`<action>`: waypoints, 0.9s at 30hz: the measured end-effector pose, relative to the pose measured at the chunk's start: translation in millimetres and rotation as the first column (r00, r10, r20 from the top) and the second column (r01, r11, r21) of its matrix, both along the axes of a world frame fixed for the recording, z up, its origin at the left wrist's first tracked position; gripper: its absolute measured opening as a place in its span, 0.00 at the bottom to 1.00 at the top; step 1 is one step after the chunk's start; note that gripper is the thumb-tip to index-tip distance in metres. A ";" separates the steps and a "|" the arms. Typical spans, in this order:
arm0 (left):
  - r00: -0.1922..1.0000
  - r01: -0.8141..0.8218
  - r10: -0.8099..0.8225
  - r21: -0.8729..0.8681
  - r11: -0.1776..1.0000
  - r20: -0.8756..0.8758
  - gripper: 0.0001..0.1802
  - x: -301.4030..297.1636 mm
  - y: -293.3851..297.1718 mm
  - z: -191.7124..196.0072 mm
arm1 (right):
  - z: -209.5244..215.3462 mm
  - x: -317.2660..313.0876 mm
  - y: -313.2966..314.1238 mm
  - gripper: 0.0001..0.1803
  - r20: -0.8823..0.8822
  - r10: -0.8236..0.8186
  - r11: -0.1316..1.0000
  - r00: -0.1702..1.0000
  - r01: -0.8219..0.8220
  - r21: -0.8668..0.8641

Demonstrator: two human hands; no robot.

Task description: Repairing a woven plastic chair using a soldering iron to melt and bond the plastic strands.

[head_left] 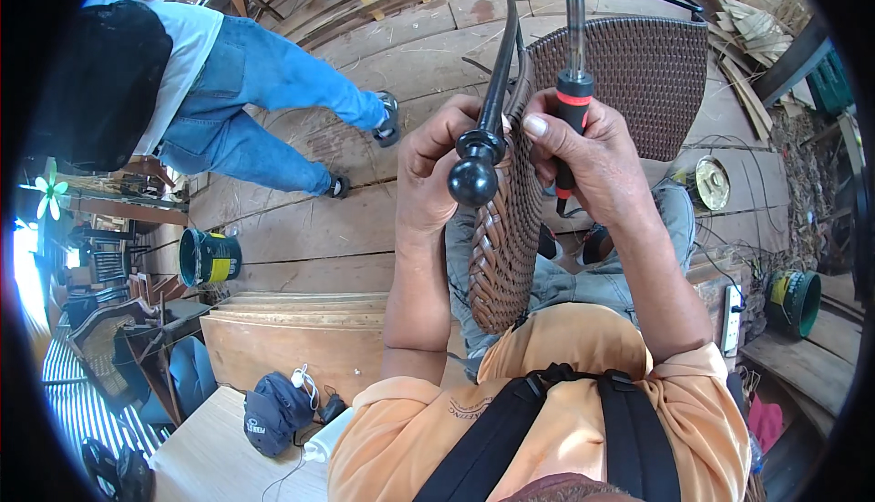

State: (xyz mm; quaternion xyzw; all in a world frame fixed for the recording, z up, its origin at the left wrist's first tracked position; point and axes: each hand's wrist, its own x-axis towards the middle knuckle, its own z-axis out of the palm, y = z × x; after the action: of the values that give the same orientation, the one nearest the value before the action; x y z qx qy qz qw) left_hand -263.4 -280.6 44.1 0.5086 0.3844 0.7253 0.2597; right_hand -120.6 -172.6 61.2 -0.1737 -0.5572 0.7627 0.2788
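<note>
A brown woven wicker chair piece (510, 265) stands on edge between my forearms, its braided rim toward me. Along its upper part runs a dark, glossy turned post with a ball end (474, 181). My left hand (433, 160) is closed around the edge of the wicker beside this post, its fingertips partly hidden behind. In my right hand (592, 151) is a soldering iron with a black and red handle (574, 101), held upright with its metal barrel away from me and its cord hanging below. My right thumb is close to the woven strands. Beyond spreads another wicker panel (629, 73).
A person in blue jeans (255, 73) stands at left on the plank floor (365, 219). Dark buckets (196, 256) sit at both sides. Stacked boards (292, 329), a cap (273, 415), a power strip (732, 320) and a round tin (712, 183) lie around me.
</note>
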 end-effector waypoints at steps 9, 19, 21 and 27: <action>0.996 -0.062 0.064 -0.031 0.998 0.056 0.16 -2.4 -2.7 -9.6 | -6.6 -3.8 -0.2 0.13 0.057 0.054 0.999 0.997 -0.054 0.000; 0.998 -0.042 0.040 0.028 0.999 0.058 0.12 -4.5 -4.7 -12.4 | -8.7 -6.7 -3.4 0.15 0.026 0.008 0.998 1.000 -0.010 0.063; 0.995 -0.075 0.073 0.016 0.997 0.072 0.10 -1.4 -5.0 -10.1 | -8.6 -7.2 -2.7 0.14 0.004 0.000 0.997 1.000 0.000 0.079; 0.981 -0.190 0.190 0.016 0.982 0.035 0.07 6.9 -7.3 -3.9 | -8.3 -5.9 -2.4 0.13 -0.009 0.038 0.998 0.999 -0.037 0.045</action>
State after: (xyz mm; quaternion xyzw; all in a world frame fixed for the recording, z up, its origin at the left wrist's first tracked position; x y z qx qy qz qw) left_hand -256.5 -287.9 40.2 0.4599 0.4200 0.7587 0.1908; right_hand -126.5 -175.0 52.9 -0.1530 -0.5760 0.7559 0.2711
